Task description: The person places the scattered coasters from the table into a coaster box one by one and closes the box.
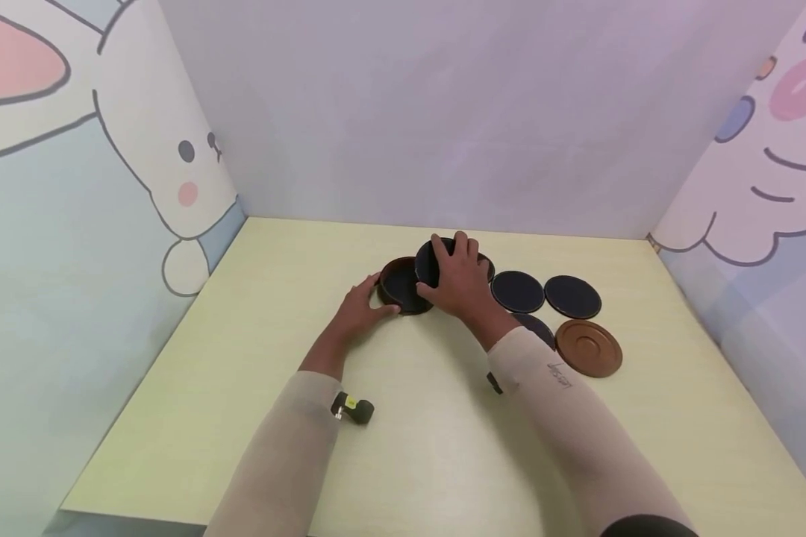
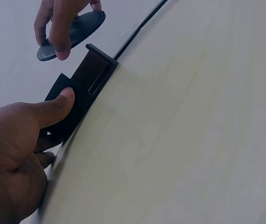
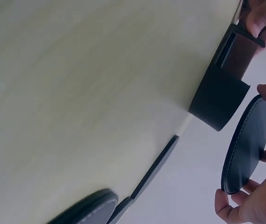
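My left hand [image 1: 361, 307] grips the left side of a round black coaster holder [image 1: 403, 291], thumb at the front and fingers round the back. The left wrist view shows the holder's side cut-out [image 2: 90, 70] and brown inside. Just right of the holder and above the table, my right hand [image 1: 462, 282] holds a round black coaster [image 3: 247, 144] by its rim, between thumb and fingertips. Stitching runs along the coaster's edge. In the head view this coaster is tilted and partly hidden by the fingers.
To the right, several black coasters [image 1: 517, 291] lie flat on the pale table [image 1: 416, 447]; one is partly behind my right hand and another partly under my forearm. A brown ringed disc [image 1: 589, 348] lies near them. Walls [image 1: 403, 112] border the table's back and sides.
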`<state>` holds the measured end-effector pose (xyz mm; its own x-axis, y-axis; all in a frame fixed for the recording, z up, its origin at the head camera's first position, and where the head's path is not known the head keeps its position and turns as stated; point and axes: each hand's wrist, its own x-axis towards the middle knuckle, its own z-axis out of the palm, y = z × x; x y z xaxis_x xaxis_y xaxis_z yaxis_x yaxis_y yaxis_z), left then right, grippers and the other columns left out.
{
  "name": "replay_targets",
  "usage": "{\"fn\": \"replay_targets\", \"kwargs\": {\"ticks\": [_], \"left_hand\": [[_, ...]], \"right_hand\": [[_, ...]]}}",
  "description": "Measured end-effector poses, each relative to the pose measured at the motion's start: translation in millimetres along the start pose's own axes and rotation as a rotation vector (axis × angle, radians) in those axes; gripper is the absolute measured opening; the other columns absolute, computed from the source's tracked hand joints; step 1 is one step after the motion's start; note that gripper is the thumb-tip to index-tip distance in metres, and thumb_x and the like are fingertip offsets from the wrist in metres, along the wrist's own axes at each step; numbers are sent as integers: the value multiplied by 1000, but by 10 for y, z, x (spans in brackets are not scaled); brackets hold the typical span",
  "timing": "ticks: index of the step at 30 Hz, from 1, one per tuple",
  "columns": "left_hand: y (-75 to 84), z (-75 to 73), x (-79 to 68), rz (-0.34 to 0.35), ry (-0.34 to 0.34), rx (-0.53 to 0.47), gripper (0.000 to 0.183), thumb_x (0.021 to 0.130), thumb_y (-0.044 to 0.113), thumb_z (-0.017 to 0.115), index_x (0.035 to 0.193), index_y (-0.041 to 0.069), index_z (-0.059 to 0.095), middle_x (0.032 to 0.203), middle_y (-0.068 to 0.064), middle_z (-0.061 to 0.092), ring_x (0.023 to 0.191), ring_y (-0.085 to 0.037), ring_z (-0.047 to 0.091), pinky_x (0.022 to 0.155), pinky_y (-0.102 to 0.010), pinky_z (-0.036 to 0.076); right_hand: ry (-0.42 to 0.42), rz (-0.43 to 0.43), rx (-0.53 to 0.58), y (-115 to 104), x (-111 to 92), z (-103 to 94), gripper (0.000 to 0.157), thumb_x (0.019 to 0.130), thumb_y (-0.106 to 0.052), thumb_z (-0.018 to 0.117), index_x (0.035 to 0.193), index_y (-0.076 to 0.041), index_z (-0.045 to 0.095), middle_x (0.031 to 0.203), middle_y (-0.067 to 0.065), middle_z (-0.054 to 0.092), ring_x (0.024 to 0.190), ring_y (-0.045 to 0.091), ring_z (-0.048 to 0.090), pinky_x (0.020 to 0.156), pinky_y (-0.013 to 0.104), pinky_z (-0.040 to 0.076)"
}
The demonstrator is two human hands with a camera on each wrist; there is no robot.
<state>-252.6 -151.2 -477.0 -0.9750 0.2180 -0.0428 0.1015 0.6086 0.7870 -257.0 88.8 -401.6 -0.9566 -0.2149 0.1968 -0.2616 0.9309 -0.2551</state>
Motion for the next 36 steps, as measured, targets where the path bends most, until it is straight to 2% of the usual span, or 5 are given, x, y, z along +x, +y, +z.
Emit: {"fn": "replay_targets", "kwargs": {"ticks": [8,13,22,29,36], "left_hand": [[0,-22,19,9,-1,14,92,101,47,78,174,19,30,181,-12,31,170,-42,21,139,-64,21],[21,0,47,19,-13,17,92,101,46,78,174,17,30,181,-13,31,170,-42,20,140,-63,19],[21,11,49,24,-19,23,91,101,46,78,174,21,30,181,-10,32,170,-43,20,139,-66,20],[17,-4,36,27,-13,20,91,101,45,78,174,19,31,180,-10,34,171,-39,22,140,-64,18],[21,-6,25,24,-11,15,90,102,45,78,174,20,31,180,-11,34,170,-43,21,139,-65,20]], "right_hand": [[1,-8,3,-140,103,74,99,97,-63,72,175,-21,28,169,26,28,153,45,32,106,70,52],[-10,-11,-3,-183,162,151,98,97,-64,72,174,-22,30,168,25,30,152,44,34,106,69,54],[-65,0,6,-275,214,188,96,98,-63,72,174,-21,31,166,24,32,150,42,35,106,67,54],[-101,-14,5,-344,245,211,94,99,-61,72,173,-21,32,166,23,33,150,42,36,107,67,55],[-141,-24,-13,-358,253,261,92,99,-63,70,173,-21,33,162,24,37,147,42,38,107,67,52]]}}
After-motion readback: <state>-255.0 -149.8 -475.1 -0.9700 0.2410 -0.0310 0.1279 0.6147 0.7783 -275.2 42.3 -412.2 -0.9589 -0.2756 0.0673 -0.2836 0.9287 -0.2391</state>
